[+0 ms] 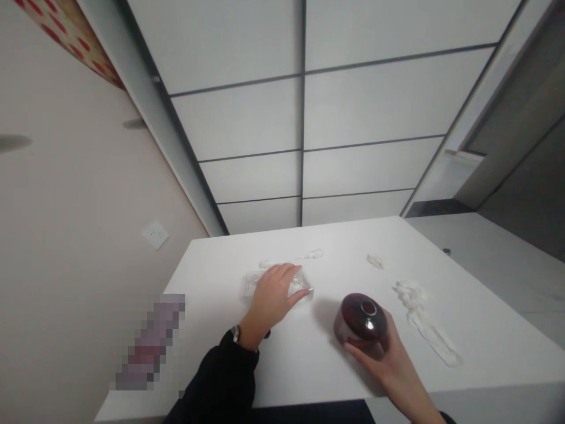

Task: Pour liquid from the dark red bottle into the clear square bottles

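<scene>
My right hand [391,359] is wrapped around the lower side of a dark red, round lidded container [359,321]. Its glossy lid has a pale ring around the middle. My left hand [276,294] lies over a clear plastic box [252,285], thumb at the near right corner and fingers over the far side. The palm hides much of the box, and I cannot make out what is inside it. A thin, clear or white strip [314,254] lies just beyond the box. A small dark thing [267,334] shows beside my left wrist.
A crumpled white cloth or glove-like thing [417,309] lies on the white table [304,377] at the right, with a smaller crumpled piece [375,261] farther back. A blurred-out pinkish thing [150,344] is at the left edge. White panelled doors [256,123] stand behind the table.
</scene>
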A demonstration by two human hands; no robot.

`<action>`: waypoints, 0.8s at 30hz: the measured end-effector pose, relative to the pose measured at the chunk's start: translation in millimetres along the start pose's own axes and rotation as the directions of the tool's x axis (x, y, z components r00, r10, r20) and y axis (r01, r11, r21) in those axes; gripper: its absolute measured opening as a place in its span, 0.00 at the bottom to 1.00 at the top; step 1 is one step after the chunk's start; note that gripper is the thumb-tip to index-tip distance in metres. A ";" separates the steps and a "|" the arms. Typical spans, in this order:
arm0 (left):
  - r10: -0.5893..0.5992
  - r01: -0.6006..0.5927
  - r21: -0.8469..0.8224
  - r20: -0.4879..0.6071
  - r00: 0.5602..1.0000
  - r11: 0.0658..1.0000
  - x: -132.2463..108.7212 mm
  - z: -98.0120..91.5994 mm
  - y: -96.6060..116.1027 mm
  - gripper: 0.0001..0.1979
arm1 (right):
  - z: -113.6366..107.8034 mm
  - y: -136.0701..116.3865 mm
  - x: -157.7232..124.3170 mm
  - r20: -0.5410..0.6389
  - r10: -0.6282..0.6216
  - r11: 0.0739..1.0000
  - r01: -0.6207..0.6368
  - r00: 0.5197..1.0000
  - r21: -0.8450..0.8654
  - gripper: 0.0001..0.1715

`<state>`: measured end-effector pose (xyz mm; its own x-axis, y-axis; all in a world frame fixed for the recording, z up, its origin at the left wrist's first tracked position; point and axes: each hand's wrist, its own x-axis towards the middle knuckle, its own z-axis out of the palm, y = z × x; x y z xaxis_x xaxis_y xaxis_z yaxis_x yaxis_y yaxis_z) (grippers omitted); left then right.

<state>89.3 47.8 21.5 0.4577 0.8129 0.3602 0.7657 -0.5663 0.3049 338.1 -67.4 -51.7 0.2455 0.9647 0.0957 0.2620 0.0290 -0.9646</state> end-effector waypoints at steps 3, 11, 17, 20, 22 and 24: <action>0.029 -0.029 0.003 -0.011 1.000 1.000 5.6 0.5 0.4 0.15 | 7.4 5.1 -10.9 0.009 0.016 1.000 -0.016 1.000 0.008 0.46; 0.145 -0.142 0.031 -0.102 0.984 0.989 4.1 -2.9 -7.4 0.09 | 49.0 15.2 -26.9 0.231 -0.088 0.994 0.070 0.969 0.083 0.49; 0.118 -0.110 0.100 -0.080 0.990 0.989 2.1 -14.6 -11.5 0.21 | 76.5 32.2 -16.3 0.330 -0.057 0.997 0.070 0.942 -0.029 0.54; 0.100 -0.087 0.114 -0.106 0.989 0.990 0.3 -22.8 -14.3 0.19 | 69.9 37.2 -11.5 0.371 -0.135 0.959 0.215 0.919 -0.184 0.56; 0.090 -0.077 0.093 -0.149 0.985 0.993 -4.6 -30.0 -17.7 0.17 | 44.6 38.7 -8.6 0.430 -0.216 0.908 0.342 0.877 -0.242 0.57; 0.081 -0.077 0.027 -0.148 0.986 0.997 -13.3 -37.1 -22.1 0.19 | 3.2 38.2 -7.2 0.483 -0.282 0.840 0.456 0.829 -0.293 0.53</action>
<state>49.5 44.4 42.7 0.4461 0.7356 0.5099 0.7400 -0.6235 0.2521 343.4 -72.4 -90.1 -0.3208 0.9181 0.2328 0.6056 0.3878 -0.6949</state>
